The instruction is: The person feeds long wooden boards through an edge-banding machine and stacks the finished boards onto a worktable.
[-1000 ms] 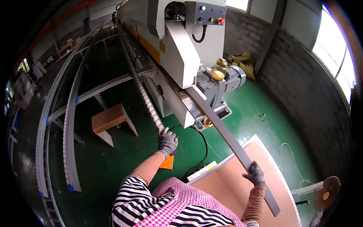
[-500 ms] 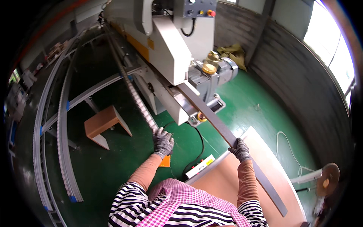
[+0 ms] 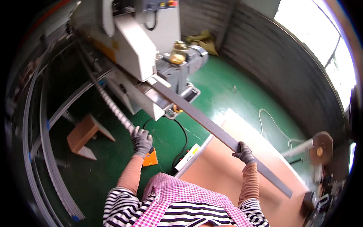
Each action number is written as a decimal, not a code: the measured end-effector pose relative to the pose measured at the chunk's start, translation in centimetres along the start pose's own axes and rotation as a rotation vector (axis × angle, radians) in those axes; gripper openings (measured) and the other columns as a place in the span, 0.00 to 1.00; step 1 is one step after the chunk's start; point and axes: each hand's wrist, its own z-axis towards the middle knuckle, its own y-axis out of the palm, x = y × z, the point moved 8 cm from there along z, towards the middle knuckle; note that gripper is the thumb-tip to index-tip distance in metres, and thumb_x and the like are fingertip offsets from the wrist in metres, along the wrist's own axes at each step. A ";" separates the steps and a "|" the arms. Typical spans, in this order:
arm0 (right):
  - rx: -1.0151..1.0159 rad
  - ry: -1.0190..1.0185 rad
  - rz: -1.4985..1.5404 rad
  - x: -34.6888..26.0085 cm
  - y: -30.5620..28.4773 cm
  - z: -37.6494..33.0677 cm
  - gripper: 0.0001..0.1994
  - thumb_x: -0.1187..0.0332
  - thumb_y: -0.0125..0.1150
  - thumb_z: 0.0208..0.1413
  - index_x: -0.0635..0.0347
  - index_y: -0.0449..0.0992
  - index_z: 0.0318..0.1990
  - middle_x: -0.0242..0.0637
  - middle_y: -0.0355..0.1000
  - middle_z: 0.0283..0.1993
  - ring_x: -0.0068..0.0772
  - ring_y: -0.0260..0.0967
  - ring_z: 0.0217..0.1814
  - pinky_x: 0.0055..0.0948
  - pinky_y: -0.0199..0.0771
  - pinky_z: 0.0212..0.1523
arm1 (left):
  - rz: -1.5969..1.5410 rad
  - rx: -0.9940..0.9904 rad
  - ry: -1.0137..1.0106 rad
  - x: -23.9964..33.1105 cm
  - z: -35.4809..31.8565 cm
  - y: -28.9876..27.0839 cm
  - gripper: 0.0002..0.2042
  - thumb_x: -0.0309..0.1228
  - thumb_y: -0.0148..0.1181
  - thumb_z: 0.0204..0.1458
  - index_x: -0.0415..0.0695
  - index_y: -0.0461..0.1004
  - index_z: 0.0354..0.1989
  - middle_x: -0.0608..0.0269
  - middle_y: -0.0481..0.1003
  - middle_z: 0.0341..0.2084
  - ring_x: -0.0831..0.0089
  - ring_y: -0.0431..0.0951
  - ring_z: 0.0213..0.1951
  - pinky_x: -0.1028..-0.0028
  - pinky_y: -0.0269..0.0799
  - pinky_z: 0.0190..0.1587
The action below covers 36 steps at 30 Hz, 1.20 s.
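A long, narrow grey strip (image 3: 204, 121) slants out of the white-housed machine (image 3: 134, 45) and over a pale brown board. My right hand (image 3: 245, 153), in a grey striped glove, is closed round the strip, well along toward its near end. My left hand (image 3: 141, 142), gloved the same way, has its fingers curled over the near end of a roller rail (image 3: 115, 109) running along the machine's side. The palm side of the left hand is hidden. Where the strip meets the machine, the housing covers its far end.
The pale brown board (image 3: 211, 166) lies under the strip. A motor (image 3: 196, 58) juts from the machine. Metal roller frames (image 3: 43, 113) and a small brown stool (image 3: 85, 134) stand at left. A white box with red buttons (image 3: 188, 157), an orange piece (image 3: 150, 158) and a disc-shaped fan (image 3: 321, 147) are nearby.
The view has swung right, so the machine sits further left. More of the strip shows between the machine and my right hand. The left hand stays at the rail's end.
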 end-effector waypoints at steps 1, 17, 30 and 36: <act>0.042 0.014 -0.008 1.6 -0.4 -0.8 0.41 0.57 0.79 0.29 0.60 0.68 0.56 0.47 0.72 0.51 0.45 0.68 0.56 0.37 0.65 0.58 | -0.048 -0.006 0.036 1.1 1.0 0.3 0.12 0.36 0.60 0.43 0.44 0.79 0.34 0.57 0.76 0.37 0.55 0.65 0.56 0.47 0.45 0.65; -0.079 0.064 -0.090 3.4 0.1 0.1 0.32 0.57 0.78 0.29 0.54 0.72 0.46 0.40 0.76 0.43 0.42 0.73 0.50 0.46 0.68 0.51 | 0.195 -0.108 0.274 -4.0 0.7 8.7 0.23 0.48 0.57 0.45 0.53 0.73 0.50 0.56 0.73 0.30 0.57 0.69 0.43 0.57 0.61 0.52; -0.192 0.161 -0.112 7.5 -1.1 -2.9 0.31 0.70 0.77 0.28 0.52 0.71 0.47 0.38 0.76 0.41 0.46 0.74 0.48 0.42 0.72 0.46 | 0.091 -0.027 0.259 -3.5 1.8 7.2 0.31 0.48 0.60 0.44 0.45 0.68 0.56 0.52 0.73 0.46 0.54 0.65 0.55 0.55 0.56 0.59; -0.184 0.250 -0.102 12.7 -2.0 -5.1 0.30 0.74 0.76 0.28 0.51 0.71 0.46 0.38 0.76 0.42 0.46 0.72 0.50 0.42 0.67 0.52 | 0.043 0.029 0.490 9.8 4.7 0.5 0.28 0.41 0.64 0.40 0.49 0.69 0.54 0.54 0.69 0.44 0.55 0.64 0.52 0.55 0.56 0.58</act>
